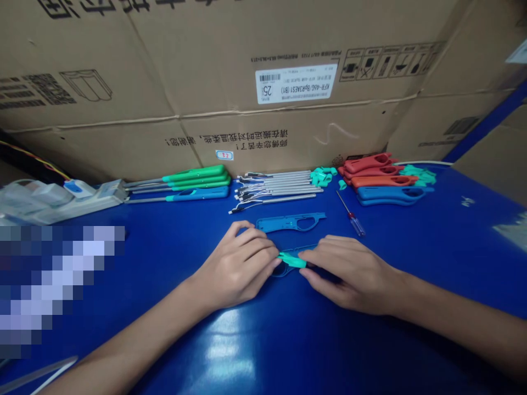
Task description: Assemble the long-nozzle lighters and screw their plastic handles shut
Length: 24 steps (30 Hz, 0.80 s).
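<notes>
My left hand (242, 266) is closed in a pinch on the left end of a small teal plastic part (293, 260). The fingertips of my right hand (349, 271) close on its other end. Under the part lies a blue lighter handle half (284, 270), mostly covered by my fingers. Just beyond my hands, another blue handle half (290, 221) rests with its hollow inner side up, and its left end is beside my left fingers.
At the back stand several metal rods with wires (288, 186), teal parts (323, 176), red handles (368, 163) and blue handles (389, 195). A screwdriver (354, 222) lies right. Assembled lighters (197, 178) and a power strip (94, 200) are left, before a cardboard box (206, 82).
</notes>
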Tool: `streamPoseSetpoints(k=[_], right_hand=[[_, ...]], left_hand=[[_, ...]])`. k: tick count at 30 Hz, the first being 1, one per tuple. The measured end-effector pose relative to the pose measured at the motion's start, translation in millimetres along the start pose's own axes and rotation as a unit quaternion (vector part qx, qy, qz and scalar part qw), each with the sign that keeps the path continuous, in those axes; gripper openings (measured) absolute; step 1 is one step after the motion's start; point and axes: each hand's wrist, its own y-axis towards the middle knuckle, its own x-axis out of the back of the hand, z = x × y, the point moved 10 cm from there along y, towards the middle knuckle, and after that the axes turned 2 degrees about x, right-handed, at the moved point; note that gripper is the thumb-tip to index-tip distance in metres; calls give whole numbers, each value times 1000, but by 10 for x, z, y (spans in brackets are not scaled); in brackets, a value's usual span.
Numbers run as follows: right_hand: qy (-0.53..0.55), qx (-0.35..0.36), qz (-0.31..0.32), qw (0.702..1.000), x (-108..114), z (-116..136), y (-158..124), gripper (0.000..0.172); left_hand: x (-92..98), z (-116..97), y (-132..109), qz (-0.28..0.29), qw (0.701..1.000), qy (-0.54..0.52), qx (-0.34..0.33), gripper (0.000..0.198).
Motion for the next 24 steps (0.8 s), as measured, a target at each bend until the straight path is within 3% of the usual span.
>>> streamPoseSetpoints(k=[13, 24], right_hand=[[0, -22, 27, 999, -50, -53, 2, 23], [13, -12, -2, 1000, -29, -82, -11, 16]], left_hand=[[20, -7, 13, 10, 1000, -15, -3, 11], [0, 13, 19, 29, 999, -33, -4, 9]])
